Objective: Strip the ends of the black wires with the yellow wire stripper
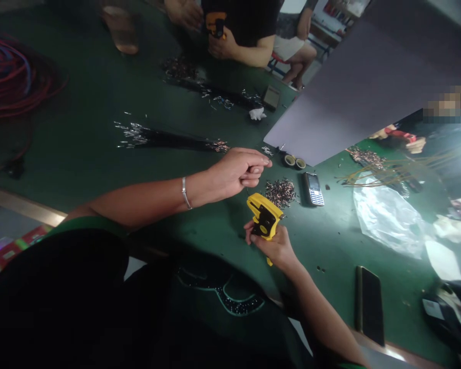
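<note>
Gripped in the right hand: a yellow-and-black plastic hand crimping tool, its fingers curled around the handle, above the green surface. Probably light and stiff, and best held by that handle (the working end left free). Left hand, with a silver bangle at the wrist, just beyond the tool; its fingers pressed together, pinching something too fine to make out. Close by, a loose heap of tiny metal crimp terminals, likely slippery and easily scattered, and a bundle of thin black wires with bright ends.
</note>
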Demonstrator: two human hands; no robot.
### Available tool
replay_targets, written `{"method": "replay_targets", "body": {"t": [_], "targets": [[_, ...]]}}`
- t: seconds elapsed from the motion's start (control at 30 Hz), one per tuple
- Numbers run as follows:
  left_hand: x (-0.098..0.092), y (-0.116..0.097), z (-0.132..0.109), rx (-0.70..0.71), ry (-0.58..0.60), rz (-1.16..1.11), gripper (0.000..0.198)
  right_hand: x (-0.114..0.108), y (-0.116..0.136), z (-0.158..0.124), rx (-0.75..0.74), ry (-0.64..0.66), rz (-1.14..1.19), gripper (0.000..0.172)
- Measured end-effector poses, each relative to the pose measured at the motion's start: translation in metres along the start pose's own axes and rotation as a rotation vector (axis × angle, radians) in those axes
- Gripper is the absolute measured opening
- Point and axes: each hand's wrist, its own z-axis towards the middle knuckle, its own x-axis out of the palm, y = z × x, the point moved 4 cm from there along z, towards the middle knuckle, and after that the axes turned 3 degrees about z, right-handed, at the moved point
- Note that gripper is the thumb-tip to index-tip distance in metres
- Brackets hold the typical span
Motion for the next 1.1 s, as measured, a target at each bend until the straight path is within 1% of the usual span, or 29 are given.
{"method": "replay_targets", "body": {"t": [0.1, 0.23, 0.4, 0.6, 0.7, 0.77, 0.83, 0.93, 1.1], "targets": [[0.000, 0.000, 0.000, 0.002, 0.007, -0.003, 0.022, 0.000, -0.004, 0.000, -0.011, -0.039, 0.006, 0.016], [0.000, -0.001, 0.000, 0.001, 0.004, -0.013, 0.021, -0.001, -0.011, 0.001, 0.000, -0.094, -0.043, 0.013], [0.000, -0.001, 0.002, -0.015, 0.012, -0.026, 0.019, -0.001, -0.017, 0.003, 0.016, -0.118, -0.080, 0.014], [-0.005, -0.001, 0.006, -0.035, -0.007, -0.026, 0.017, 0.005, -0.019, 0.005, -0.018, -0.125, -0.133, 0.014], [-0.005, -0.004, 0.005, -0.003, -0.033, 0.005, 0.015, 0.009, -0.018, 0.009, -0.080, -0.149, -0.208, 0.010], [-0.005, -0.007, 0.004, 0.032, -0.049, 0.026, 0.013, 0.012, -0.017, 0.011, -0.106, -0.142, -0.259, 0.009], [-0.004, -0.009, 0.003, 0.051, -0.065, 0.047, 0.011, 0.014, -0.014, 0.013, -0.114, -0.129, -0.285, 0.008], [-0.007, -0.011, 0.003, 0.076, -0.101, 0.078, 0.007, 0.014, -0.009, 0.014, -0.106, -0.146, -0.301, 0.008], [-0.009, -0.012, 0.004, 0.165, -0.152, 0.171, 0.001, 0.018, -0.002, 0.015, -0.111, -0.140, -0.309, 0.012]]}}
